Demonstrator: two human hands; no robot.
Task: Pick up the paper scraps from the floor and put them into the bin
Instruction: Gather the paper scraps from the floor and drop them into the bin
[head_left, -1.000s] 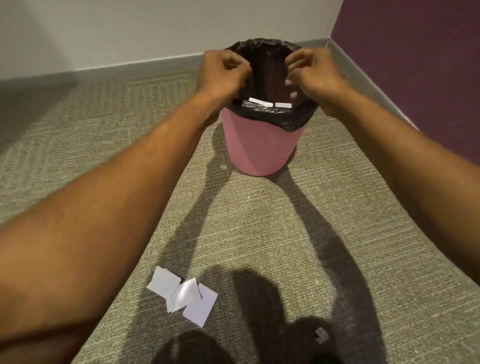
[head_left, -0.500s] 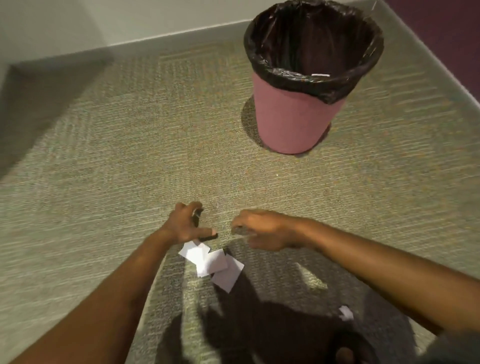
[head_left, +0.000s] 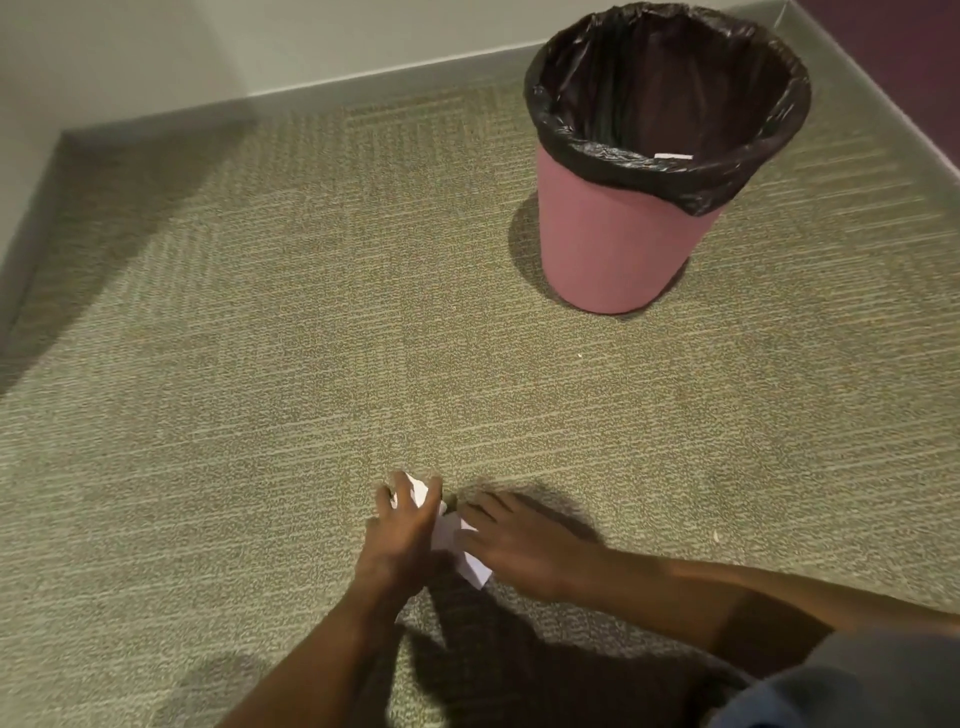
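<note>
A small pile of white paper scraps lies on the carpet near the bottom centre. My left hand covers the pile's left side, and its fingers close round one scrap that sticks up between them. My right hand rests flat on the pile's right side with straight fingers. The pink bin, lined with a black bag, stands upright at the upper right, well away from both hands. A white scrap shows inside the bin's near rim.
Green-grey carpet covers the floor up to a pale wall at the back and a dark purple wall at the right. A tiny white fleck lies to the right of my right hand. My grey sleeve fills the bottom right corner.
Both hands came down from the bin's rim to the floor. From hovering over the scraps, they now touch the pile, and the left hand has taken hold of a scrap.
</note>
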